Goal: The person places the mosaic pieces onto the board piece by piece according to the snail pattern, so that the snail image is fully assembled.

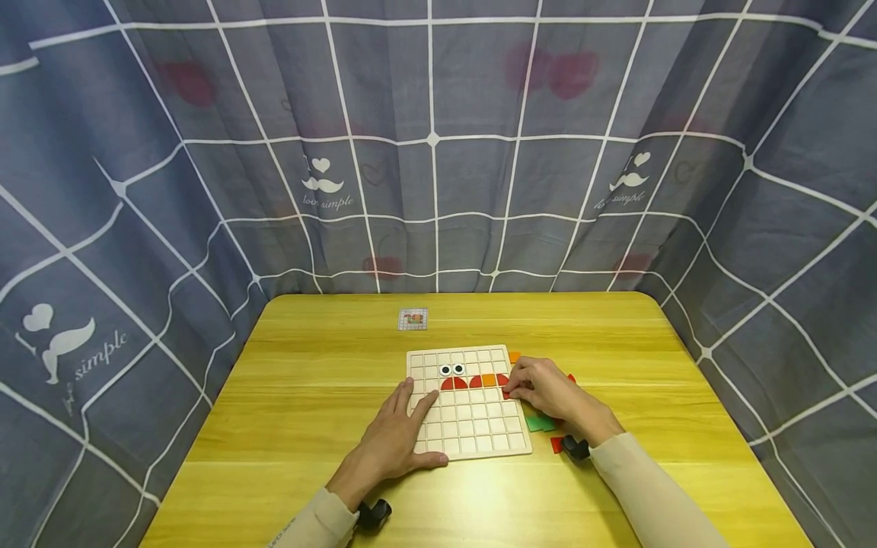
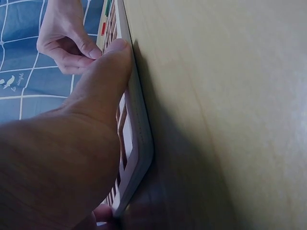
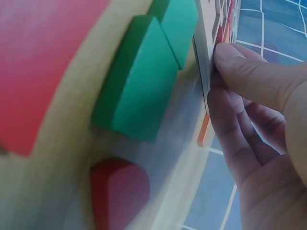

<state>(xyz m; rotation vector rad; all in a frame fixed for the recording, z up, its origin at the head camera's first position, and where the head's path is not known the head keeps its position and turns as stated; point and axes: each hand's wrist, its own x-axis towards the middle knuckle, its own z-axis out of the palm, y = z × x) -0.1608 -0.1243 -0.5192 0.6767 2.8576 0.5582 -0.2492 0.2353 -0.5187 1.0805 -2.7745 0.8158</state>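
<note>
A pale wooden grid board [image 1: 473,428] lies on the table. My left hand [image 1: 392,441], fingers spread, rests on its left side, the thumb at the near edge; the left wrist view shows that thumb [image 2: 117,45] on the rim. One row of the board holds red curved pieces [image 1: 448,384] and an orange square [image 1: 489,380], with two eye pieces [image 1: 452,370] just above. At the board's right edge my right hand [image 1: 548,388] pinches a small red piece [image 1: 505,394], mostly hidden by the fingers. In the right wrist view the thumb and fingers [image 3: 228,55] meet at the board's edge.
Right of the board lie green pieces [image 1: 541,422], a red piece [image 1: 556,444] and an orange piece [image 1: 514,356], partly behind my right hand and wrist. A small picture card [image 1: 413,319] lies beyond the board. A checked curtain [image 1: 479,175] surrounds the table's far side.
</note>
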